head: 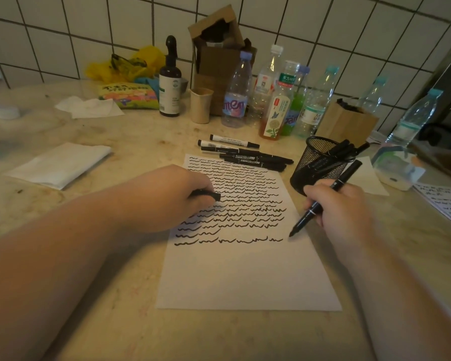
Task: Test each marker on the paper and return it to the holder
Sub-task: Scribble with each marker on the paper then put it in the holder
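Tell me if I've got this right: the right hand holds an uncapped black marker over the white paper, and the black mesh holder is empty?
Not quite. The head view shows the black mesh holder already containing several markers. The right hand does hold an uncapped black marker over the white paper.

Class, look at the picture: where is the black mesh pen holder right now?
In the head view, the black mesh pen holder stands right of the paper, just beyond the right hand, with the loose markers lying to its left.

Dim, warm light is giving the scene a yellowish cast; the white sheet of paper (245,277) is catching most brightness, while edges are bending and blurring.
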### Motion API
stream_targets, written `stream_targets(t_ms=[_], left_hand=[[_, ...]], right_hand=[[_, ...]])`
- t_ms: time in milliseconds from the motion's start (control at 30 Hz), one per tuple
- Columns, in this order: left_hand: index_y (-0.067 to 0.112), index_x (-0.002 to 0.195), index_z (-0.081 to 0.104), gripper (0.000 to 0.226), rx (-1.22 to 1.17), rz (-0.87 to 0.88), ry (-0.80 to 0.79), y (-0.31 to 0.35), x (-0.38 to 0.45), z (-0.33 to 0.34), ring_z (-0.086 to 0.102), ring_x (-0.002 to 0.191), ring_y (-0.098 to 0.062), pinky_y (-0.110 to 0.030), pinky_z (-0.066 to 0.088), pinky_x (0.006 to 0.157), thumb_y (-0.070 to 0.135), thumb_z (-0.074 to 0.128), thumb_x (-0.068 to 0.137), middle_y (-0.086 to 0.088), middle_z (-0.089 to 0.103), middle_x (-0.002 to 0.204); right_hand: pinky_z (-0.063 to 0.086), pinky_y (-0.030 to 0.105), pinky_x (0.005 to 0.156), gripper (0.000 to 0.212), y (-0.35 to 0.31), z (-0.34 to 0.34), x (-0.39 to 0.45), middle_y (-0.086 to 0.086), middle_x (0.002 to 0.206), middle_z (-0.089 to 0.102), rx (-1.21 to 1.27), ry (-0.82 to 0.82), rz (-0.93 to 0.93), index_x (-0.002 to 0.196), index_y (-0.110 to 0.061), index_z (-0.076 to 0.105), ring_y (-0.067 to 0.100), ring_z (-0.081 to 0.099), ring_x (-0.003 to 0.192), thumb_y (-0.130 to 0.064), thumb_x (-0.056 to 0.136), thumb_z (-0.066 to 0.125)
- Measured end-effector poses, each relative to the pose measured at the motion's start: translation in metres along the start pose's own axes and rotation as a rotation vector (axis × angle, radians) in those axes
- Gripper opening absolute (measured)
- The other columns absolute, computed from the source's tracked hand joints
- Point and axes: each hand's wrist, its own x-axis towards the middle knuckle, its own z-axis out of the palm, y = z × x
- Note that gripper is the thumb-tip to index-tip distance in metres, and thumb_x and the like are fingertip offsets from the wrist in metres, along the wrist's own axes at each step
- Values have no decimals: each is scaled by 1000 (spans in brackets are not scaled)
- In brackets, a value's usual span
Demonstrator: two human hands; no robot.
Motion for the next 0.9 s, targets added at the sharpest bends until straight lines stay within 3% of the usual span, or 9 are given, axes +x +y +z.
stream_targets(t_ms=[100, 233, 367, 500, 900], left_hand=[[39, 109, 63, 19, 15, -2, -1, 0, 1, 1, 56, 77, 0, -20, 43, 64, 46, 51, 96, 19, 63, 86], [40, 109, 63, 20, 11, -12, -11, 0, 1, 1, 57, 79, -1, -23, 47, 68, 47, 50, 96, 19, 63, 89], [41, 109, 63, 20, 9, -12, -5, 0, 2, 2, 57, 79, -1, -23, 46, 67, 47, 49, 96, 19, 63, 87], [42, 108, 62, 18, 12, -10, -13, -1, 3, 2, 55, 80, 1, -20, 41, 63, 47, 49, 97, 21, 61, 87], [41, 111, 64, 24, 30, -7, -10, 0, 1, 1, 58, 82, 0, -24, 51, 73, 51, 49, 95, 18, 66, 93]], right_hand=[[52, 50, 84, 18, 0, 1, 2, 16, 79, 63, -59, 23, 33, 73, -16, 67, 30, 60, 84, -25, 88, 62], [48, 40, 72, 30, 0, 2, 1, 3, 65, 55, -95, -2, 40, 60, -19, 68, 21, 55, 74, -23, 89, 60], [42, 33, 66, 35, -2, 2, -1, 3, 64, 54, -132, -30, 17, 60, -11, 63, 18, 54, 72, -23, 92, 59], [36, 31, 60, 34, -6, 2, -3, 2, 65, 53, -209, -58, 5, 60, -14, 62, 17, 52, 72, -23, 92, 58], [41, 32, 65, 31, -1, -3, 2, 6, 70, 57, -242, 8, 74, 66, -13, 63, 21, 54, 73, -25, 94, 56]])
